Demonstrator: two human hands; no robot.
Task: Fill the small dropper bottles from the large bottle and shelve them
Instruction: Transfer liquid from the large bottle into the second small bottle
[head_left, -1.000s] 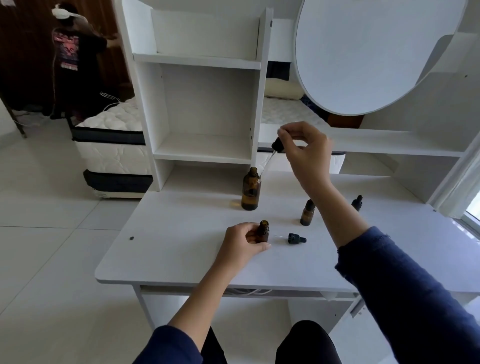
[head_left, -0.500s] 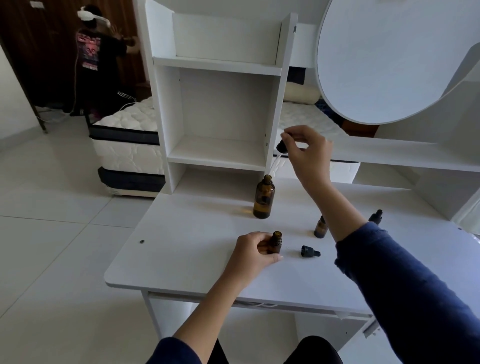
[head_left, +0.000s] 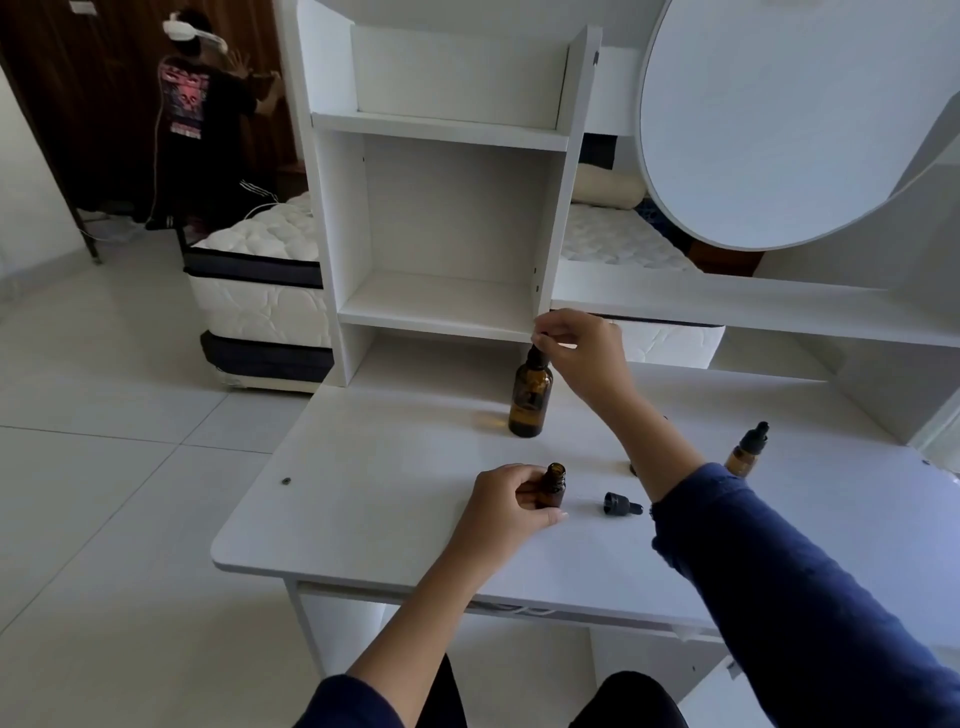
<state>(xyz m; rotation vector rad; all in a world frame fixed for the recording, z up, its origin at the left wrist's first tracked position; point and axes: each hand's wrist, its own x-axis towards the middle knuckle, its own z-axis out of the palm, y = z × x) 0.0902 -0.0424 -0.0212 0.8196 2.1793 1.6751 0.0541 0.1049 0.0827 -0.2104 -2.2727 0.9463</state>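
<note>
A large amber bottle (head_left: 530, 397) stands upright at the back of the white desk (head_left: 374, 499). My right hand (head_left: 584, 358) pinches its black dropper cap, which sits at the bottle's neck with the pipette down inside. My left hand (head_left: 506, 501) holds a small open amber bottle (head_left: 552, 486) upright on the desk. Its black dropper cap (head_left: 622, 504) lies on the desk just to the right. Another small capped bottle (head_left: 746, 451) stands at the right, partly behind my right sleeve.
A white shelf unit (head_left: 441, 306) with open compartments rises behind the desk, and a round white panel (head_left: 769, 124) leans at the right. A mattress (head_left: 260, 275) lies on the tiled floor behind. Another person (head_left: 202, 114) stands far left.
My right hand has lowered the dropper from above the large bottle down into its neck. The camera has shifted, so the scene sits further right. My left hand stays on the small bottle.
</note>
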